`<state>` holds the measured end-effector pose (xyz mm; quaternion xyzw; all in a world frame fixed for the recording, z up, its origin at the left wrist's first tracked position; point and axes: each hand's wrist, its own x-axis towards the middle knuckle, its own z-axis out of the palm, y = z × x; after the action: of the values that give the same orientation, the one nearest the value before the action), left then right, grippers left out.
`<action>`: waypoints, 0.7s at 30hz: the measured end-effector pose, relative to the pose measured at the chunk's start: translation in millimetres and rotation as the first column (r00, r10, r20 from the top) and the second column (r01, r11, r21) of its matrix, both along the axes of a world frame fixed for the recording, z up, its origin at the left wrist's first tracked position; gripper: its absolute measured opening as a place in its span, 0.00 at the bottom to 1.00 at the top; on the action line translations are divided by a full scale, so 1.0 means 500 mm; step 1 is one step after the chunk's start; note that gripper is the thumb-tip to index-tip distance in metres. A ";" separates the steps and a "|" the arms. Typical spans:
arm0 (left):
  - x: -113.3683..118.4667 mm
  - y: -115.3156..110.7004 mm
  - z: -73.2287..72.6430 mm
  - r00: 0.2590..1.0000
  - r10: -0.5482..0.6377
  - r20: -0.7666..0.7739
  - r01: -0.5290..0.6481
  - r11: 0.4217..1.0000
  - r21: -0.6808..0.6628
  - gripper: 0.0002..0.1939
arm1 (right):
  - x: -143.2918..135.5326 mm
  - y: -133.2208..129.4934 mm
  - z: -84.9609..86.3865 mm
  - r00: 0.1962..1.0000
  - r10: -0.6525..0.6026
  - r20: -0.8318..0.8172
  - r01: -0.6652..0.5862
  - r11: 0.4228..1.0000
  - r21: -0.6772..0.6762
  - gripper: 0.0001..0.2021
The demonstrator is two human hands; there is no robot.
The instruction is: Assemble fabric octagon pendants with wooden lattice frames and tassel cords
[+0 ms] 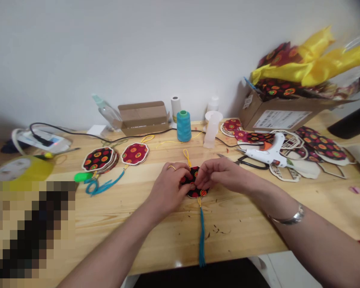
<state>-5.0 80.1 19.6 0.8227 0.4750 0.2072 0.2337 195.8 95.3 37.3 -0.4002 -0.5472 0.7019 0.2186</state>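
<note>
A dark fabric ornament with red and orange flower prints (pixel 203 193) lies on the wooden table before me. A yellow cord loop (pixel 187 158) sticks out at its top, and a teal tassel (pixel 202 236) hangs toward the table's front edge. My left hand (pixel 168 186) grips the ornament's left side, thumb and fingers closed on it. Over its right part, my right hand (pixel 225 175) has its fingers curled and pinched together at the surface; what they pinch is hidden. Beside the right hand rest black-handled scissors (pixel 253 163) and a white glue gun (pixel 274 152).
Stacked ornaments (pixel 98 159) and a red one (pixel 135 154) lie at left. A teal thread spool (pixel 184 127) stands behind my hands. Fabric fills a cardboard box (pixel 276 114) at the back right. A black cable (pixel 132 138) crosses the back; dark scraps (pixel 216 230) dot the table.
</note>
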 end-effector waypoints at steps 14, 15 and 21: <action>-0.002 -0.001 -0.005 1.000 0.010 -0.018 -0.010 1.000 0.018 0.06 | 0.019 0.007 0.024 0.965 0.028 0.260 -0.043 0.998 0.052 0.16; -0.002 -0.001 -0.005 1.000 0.007 -0.019 -0.007 1.000 0.019 0.06 | 0.022 0.007 0.027 0.969 0.021 0.244 -0.038 0.997 0.063 0.16; -0.001 0.002 0.003 0.999 -0.035 -0.001 0.035 0.999 0.016 0.05 | 0.009 -0.006 0.016 0.997 0.057 -0.049 -0.057 0.998 0.005 0.12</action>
<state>-5.7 81.2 20.9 0.8328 0.4591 0.2065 0.2304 200.4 92.5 45.2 -0.3668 -0.5541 0.7164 0.2126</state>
